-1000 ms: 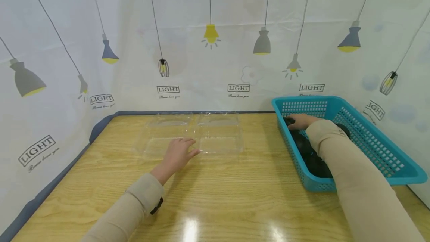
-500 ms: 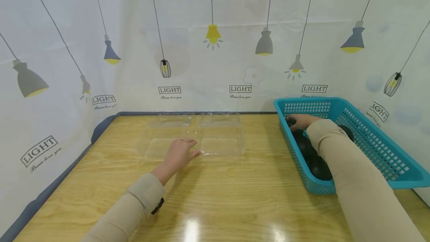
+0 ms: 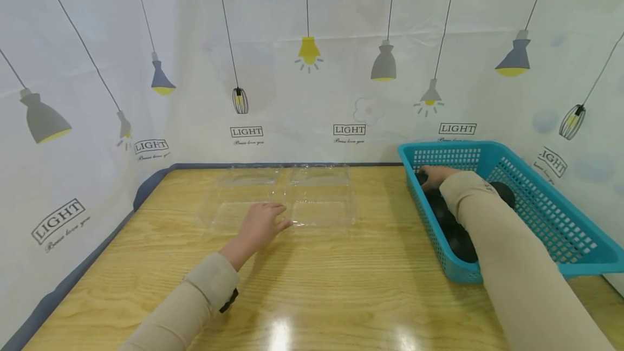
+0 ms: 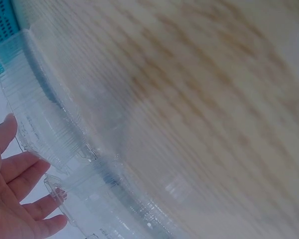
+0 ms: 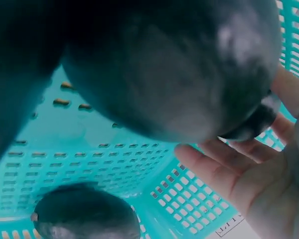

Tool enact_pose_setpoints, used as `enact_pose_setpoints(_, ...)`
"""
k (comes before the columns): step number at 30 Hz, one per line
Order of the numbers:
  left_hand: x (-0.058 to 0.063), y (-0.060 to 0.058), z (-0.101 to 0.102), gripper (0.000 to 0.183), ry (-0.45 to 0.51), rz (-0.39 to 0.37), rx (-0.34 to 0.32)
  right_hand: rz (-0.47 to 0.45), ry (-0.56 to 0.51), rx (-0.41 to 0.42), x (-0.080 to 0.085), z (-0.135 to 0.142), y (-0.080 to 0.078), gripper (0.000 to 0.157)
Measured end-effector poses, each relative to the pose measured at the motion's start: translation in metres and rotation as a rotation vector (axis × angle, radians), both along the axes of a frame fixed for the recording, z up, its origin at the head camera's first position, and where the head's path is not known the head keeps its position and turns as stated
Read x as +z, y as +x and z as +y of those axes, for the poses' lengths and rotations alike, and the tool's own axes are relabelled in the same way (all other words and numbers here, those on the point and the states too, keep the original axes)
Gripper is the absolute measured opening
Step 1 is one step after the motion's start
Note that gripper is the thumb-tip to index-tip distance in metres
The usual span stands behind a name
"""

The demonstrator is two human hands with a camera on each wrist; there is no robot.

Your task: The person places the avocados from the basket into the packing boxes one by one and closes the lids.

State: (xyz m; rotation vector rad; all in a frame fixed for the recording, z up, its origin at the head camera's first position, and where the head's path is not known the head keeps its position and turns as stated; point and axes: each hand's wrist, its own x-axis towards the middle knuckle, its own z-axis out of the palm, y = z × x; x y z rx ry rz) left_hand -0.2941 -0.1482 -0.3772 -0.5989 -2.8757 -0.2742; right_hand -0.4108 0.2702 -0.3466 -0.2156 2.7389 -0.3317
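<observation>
In the head view, my left hand (image 3: pixel 260 225) lies at the near side of two clear plastic clamshell boxes, the left box (image 3: pixel 231 214) and the right box (image 3: pixel 320 213), both with lids up or back. Its fingers are relaxed, fingertips at the clear rims in the left wrist view. My right hand (image 3: pixel 435 176) reaches into the far left corner of a blue basket (image 3: pixel 450 271). In the right wrist view, thumb and fingers curl round a dark avocado (image 5: pixel 256 119), partly hidden behind a nearer avocado (image 5: pixel 174 69).
More dark avocados (image 3: pixel 460 244) lie along the basket's left side, and one avocado (image 3: pixel 504 194) sits to the right, partly behind the sleeve. The wooden table (image 3: pixel 336 280) meets a printed wall sheet (image 3: pixel 292 145) at the back.
The head view has shifted slightly. The right sleeve has moved a little left; both hands otherwise stay in nearly the same places.
</observation>
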Motion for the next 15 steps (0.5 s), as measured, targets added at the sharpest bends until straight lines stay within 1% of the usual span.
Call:
enact_pose_setpoints(4,-0.0001,0.0005,0.0009,0.046,0.005,-0.008,-0.001,-0.029,-0.026,-0.008,0.0002,-0.0021,0.0018,0.067)
enact_pose_setpoints(10,0.0005,-0.001,0.0012,0.047,0.005,-0.033,0.005,-0.05,-0.064,-0.025,-0.0007,-0.0014,0.0039,0.065)
enact_pose_setpoints(15,0.0013,-0.0018,0.0007,0.048,-0.002,-0.03,0.003,-0.037,-0.036,-0.001,-0.0011,-0.002,0.0053,0.062)
